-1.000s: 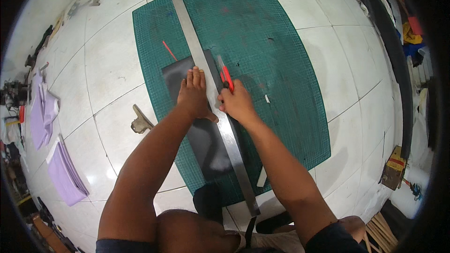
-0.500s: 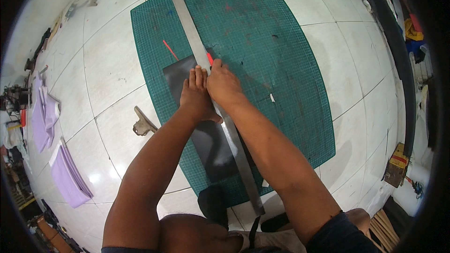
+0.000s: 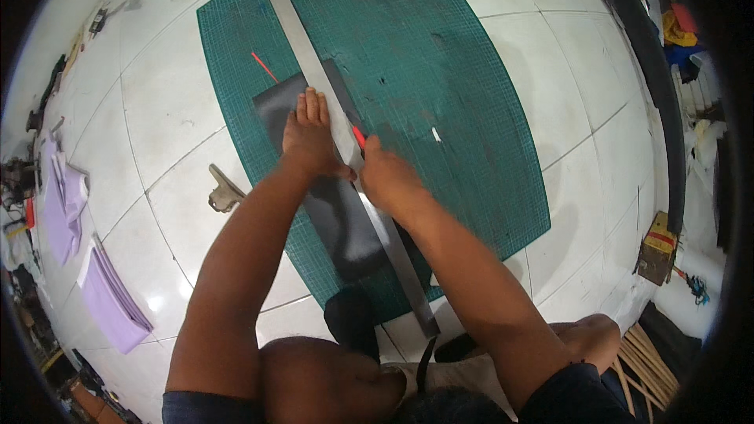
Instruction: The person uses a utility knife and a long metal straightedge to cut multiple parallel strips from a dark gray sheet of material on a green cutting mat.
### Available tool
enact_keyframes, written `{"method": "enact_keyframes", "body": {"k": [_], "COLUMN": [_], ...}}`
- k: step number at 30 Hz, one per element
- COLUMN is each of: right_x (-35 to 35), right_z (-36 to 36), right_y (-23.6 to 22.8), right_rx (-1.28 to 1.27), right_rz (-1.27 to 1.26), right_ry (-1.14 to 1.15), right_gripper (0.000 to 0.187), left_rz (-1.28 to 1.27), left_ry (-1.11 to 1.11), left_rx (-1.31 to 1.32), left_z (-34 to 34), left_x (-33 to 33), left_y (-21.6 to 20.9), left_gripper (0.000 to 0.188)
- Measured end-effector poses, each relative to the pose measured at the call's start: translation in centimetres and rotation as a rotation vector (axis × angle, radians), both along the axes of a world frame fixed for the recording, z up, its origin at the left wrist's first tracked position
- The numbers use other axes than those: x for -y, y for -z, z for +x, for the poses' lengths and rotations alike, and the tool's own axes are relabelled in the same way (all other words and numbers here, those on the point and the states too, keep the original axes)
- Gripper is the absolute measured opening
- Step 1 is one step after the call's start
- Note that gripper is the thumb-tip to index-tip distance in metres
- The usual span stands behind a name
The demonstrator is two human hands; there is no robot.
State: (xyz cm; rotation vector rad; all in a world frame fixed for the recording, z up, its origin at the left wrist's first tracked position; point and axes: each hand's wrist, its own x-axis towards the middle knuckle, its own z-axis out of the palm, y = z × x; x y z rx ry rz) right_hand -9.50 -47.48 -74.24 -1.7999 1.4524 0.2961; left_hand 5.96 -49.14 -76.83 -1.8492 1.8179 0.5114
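Observation:
A long metal ruler (image 3: 292, 20) lies slantwise over a dark grey sheet (image 3: 345, 239), which rests on a green cutting mat (image 3: 471, 110). My left hand (image 3: 309, 138) lies on the sheet and the ruler's left edge, fingers stretched out and pressed flat, thumb across the metal. In my right hand (image 3: 389, 179) is a red cutter knife (image 3: 359, 136), held against the ruler's right edge. Its blade is too small to make out. A strip of the sheet shows on the ruler's right side, near its far end.
A thin red strip (image 3: 265, 67) and a white scrap (image 3: 437, 134) lie on the mat. On the tiled floor at left are a metal clamp (image 3: 225, 188) and folded lilac cloth (image 3: 114, 298). A long black roll (image 3: 666, 110) and wooden sticks (image 3: 646, 365) are at right.
My right hand has drawn the cutter knife toward me along the ruler's right edge, from beside my left fingertips to beside my left thumb. The whole view has shifted slightly.

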Motion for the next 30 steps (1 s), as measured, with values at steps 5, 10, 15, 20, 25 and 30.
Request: {"method": "enact_keyframes", "body": {"k": [5, 10, 15, 20, 25, 30], "right_x": [-7.8, -15.9, -21.5, -20.4, -11.3, 0.2], "right_z": [-6.4, -12.0, -16.6, -17.4, -11.4, -4.0], "right_y": [0.0, -2.4, -2.0, -4.1, -4.9, 0.6], "right_rx": [-0.035, -0.101, -0.267, -0.163, -0.034, 0.143], "right_rz": [0.095, 0.300, 0.263, 0.176, 0.058, -0.121], "right_ry": [0.051, 0.080, 0.077, -0.028, 0.016, 0.125], "right_gripper": [0.033, 0.031, 0.031, 0.029, 0.030, 0.033], "left_rz": [-0.083, -0.096, -0.135, -0.057, 0.003, 0.006], "left_ry": [-0.042, -0.062, -0.041, -0.016, -0.006, 0.009], "left_rx": [-0.091, -0.112, -0.145, -0.086, 0.007, -0.052], "left_z": [-0.1, 0.7, -0.1, 0.1, 0.7, -1.1], "left_x": [-0.6, -0.9, -0.4, -0.2, -0.4, 0.6], "left_y": [0.3, 0.5, 0.6, 0.9, 0.7, 0.2], "left_gripper": [0.165, 0.166, 0.166, 0.166, 0.167, 0.166]}}
